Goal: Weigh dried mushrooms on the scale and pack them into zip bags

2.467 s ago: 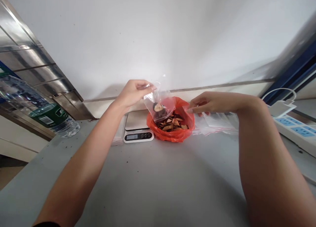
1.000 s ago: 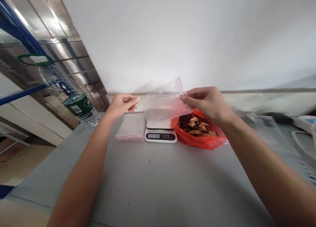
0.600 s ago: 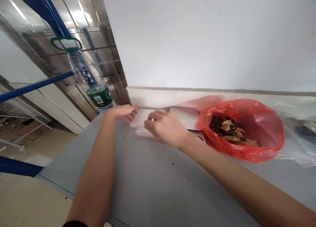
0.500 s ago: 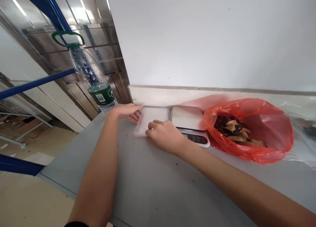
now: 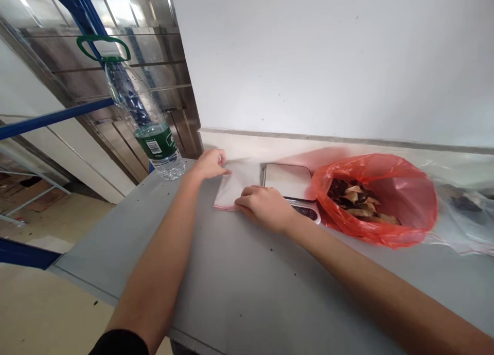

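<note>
A stack of clear zip-lock plastic bags (image 5: 227, 193) with a red line along its near edge lies flat on the grey table (image 5: 231, 272). My left hand (image 5: 209, 164) is at its far left corner, thumb touching the plastic and apart from the curled fingers. The fingers of my right hand (image 5: 266, 206) are closed at the near right corner of the stack; their tips are hidden under the hand. Just right of the bags sits a digital kitchen scale (image 5: 289, 180), its front partly covered by my right wrist.
A red plastic bag (image 5: 409, 200) holding dried brown pieces (image 5: 357, 198) stands open right of the scale. Clear plastic (image 5: 459, 216) lies beyond it. A large water bottle (image 5: 156, 141) with a green handle stands at the table's left corner. A white wall (image 5: 328, 61) rises behind.
My left hand has gone from lying spread along the stack's left side to its far corner, fingers curling. The stack is turned slightly. My right hand stays at the near corner.
</note>
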Demonstrator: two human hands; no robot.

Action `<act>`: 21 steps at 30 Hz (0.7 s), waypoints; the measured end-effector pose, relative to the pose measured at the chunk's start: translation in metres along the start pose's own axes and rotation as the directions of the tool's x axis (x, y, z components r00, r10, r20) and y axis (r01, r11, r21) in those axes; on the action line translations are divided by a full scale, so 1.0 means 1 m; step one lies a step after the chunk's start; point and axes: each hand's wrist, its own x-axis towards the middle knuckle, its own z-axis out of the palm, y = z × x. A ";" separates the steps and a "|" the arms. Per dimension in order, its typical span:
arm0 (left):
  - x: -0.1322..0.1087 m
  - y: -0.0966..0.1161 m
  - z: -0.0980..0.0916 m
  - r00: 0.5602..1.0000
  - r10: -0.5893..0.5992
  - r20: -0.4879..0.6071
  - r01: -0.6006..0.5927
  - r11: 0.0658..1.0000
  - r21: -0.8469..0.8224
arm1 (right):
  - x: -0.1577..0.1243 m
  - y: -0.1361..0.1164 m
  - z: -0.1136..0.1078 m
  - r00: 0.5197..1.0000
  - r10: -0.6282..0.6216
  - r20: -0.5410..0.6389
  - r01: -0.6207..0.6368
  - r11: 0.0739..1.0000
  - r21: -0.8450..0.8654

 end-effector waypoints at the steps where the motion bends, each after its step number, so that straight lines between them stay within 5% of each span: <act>1: 0.000 0.004 0.003 0.999 0.038 -0.005 -0.038 0.999 -0.004 | 0.000 0.000 0.002 1.000 -0.001 0.005 0.001 1.000 0.004; 7: 0.003 0.021 0.018 0.960 0.156 0.234 -0.155 0.988 -0.024 | -0.007 -0.001 0.006 0.998 -0.059 -0.001 0.059 0.998 -0.037; 12: -0.004 0.021 0.024 0.957 0.167 0.237 -0.181 0.983 0.041 | -0.017 0.003 0.012 0.984 -0.177 0.002 0.177 0.983 -0.039; 17: -0.007 0.025 0.028 0.950 0.180 0.254 -0.223 0.963 0.152 | -0.037 0.018 0.010 0.964 -0.260 -0.061 0.267 0.952 0.149; 21: -0.002 0.032 0.027 0.944 0.134 0.301 -0.208 0.951 0.231 | -0.065 0.044 -0.021 0.984 -0.138 -0.109 0.168 0.922 0.350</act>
